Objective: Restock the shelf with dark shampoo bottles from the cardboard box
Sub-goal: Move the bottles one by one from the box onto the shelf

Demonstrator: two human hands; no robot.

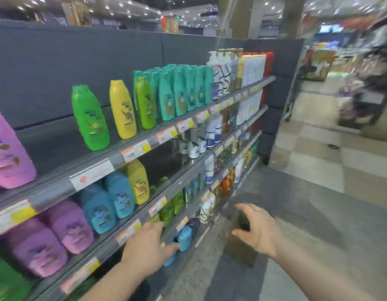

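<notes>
Both hands held nothing. Left hand, fingers straight, sat at the grey metal shelf rail, bottom centre. Right hand was spread open above the blurred brown cardboard box on the floor, lower centre-right. Box contents too blurred to tell.

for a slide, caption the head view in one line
Left hand at a lower shelf rail by colourful shampoo bottles, right hand spread open above a blurred brown box on the floor
</notes>
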